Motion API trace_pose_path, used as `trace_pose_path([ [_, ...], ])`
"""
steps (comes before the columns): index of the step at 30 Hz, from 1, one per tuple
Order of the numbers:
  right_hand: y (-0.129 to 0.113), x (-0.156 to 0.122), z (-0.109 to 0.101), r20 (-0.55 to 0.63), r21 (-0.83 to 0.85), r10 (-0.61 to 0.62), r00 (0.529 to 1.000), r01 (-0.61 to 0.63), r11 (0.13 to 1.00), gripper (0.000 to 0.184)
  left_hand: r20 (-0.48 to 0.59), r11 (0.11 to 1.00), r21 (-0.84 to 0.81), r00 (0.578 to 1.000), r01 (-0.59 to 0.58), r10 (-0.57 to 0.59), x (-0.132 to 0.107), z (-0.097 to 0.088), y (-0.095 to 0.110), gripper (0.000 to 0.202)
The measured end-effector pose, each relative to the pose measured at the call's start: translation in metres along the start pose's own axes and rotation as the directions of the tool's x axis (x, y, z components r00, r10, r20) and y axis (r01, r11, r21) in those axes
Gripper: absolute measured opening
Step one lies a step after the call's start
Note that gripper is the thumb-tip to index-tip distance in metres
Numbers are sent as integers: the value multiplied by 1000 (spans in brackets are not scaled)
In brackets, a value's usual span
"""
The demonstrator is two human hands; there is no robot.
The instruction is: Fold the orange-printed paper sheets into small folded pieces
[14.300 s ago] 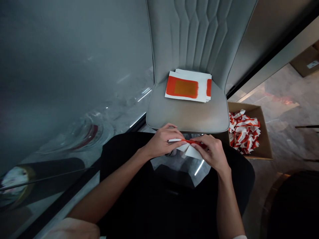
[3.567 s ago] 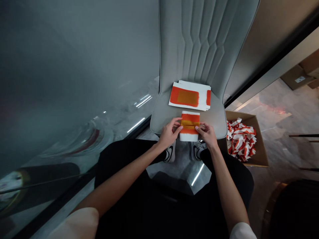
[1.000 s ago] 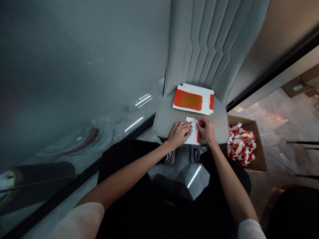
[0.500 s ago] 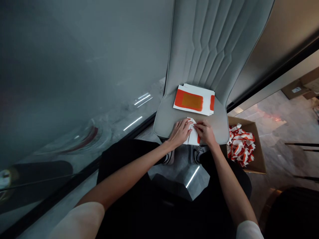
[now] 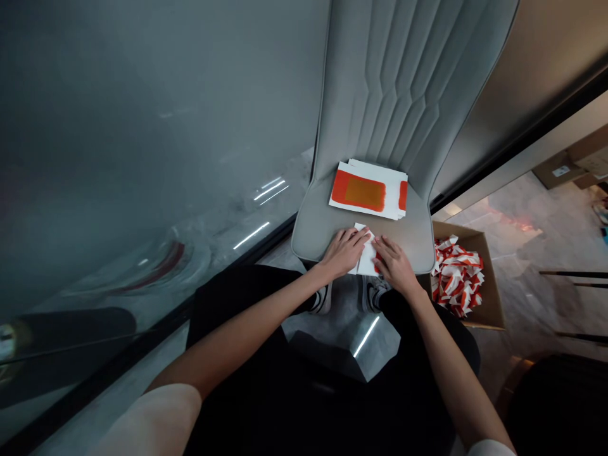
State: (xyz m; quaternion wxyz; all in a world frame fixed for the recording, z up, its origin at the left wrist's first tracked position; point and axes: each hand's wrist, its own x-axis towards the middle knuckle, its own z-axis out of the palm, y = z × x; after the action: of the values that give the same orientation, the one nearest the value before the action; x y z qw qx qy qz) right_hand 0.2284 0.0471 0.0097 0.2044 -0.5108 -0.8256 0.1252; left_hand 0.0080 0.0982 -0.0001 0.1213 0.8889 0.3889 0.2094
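Note:
A small folded white paper (image 5: 365, 258) with a red edge lies on the front of the grey upholstered chair seat (image 5: 313, 221). My left hand (image 5: 344, 252) rests flat on its left part, and my right hand (image 5: 394, 266) presses its right edge. Both hands hide much of the paper. Just beyond them lies a stack of white sheets (image 5: 368, 190), the top one printed with an orange-red block and an ochre centre.
To the right of the seat, an open cardboard box (image 5: 491, 278) holds a heap of red-and-white paper strips (image 5: 456, 275). A dark glass panel (image 5: 142, 158) runs along the left. My sneakers (image 5: 373, 296) show below the seat, above my dark-clothed lap.
My right hand has opened from pinching the paper to lying flatter on it, moving slightly right and toward me. The folded paper now lies flatter on the seat.

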Motion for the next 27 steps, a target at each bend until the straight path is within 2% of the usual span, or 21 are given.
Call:
trace_pose_path([
  [3, -10, -4, 2, 22, -98, 38, 999, -36, 995, 54, 13, 1000, 2, 1000, 1, -1, 1, -3, 1, 45],
  [6, -21, 3, 2, 2, -149, 45, 999, -44, 988, 50, -33, 996, -86, 999, 20, -23, 1, -8, -2, 42],
  [10, -30, 18, 1, -45, -179, 57, 997, -64, 982, 46, -117, 948, -304, 984, 94, -135, 1, -13, -11, 35],
  [12, -31, 23, 4, -39, -170, 40, 998, -46, 984, 44, -139, 928, -344, 970, 139, -197, 0, -14, -15, 29],
  [14, -31, 26, 7, -19, -138, 22, 1000, -25, 990, 43, -164, 939, -272, 951, 212, -263, 0, -14, -16, 27],
  [17, -30, 26, 13, -10, -83, 36, 999, -37, 996, 42, -205, 929, -95, 906, 358, -370, 0, -15, -11, 35],
  [19, -30, 25, 15, -18, -57, 46, 999, -47, 997, 42, -193, 911, -40, 892, 409, -409, 3, -15, -6, 37],
  [24, -32, 24, 13, -20, -32, 62, 998, -62, 998, 41, -130, 881, -69, 872, 467, -472, 16, -18, 0, 29],
  [27, -34, 25, 10, 5, -31, 56, 998, -56, 998, 44, -69, 836, -153, 839, 526, -540, 26, -23, -2, 40],
])
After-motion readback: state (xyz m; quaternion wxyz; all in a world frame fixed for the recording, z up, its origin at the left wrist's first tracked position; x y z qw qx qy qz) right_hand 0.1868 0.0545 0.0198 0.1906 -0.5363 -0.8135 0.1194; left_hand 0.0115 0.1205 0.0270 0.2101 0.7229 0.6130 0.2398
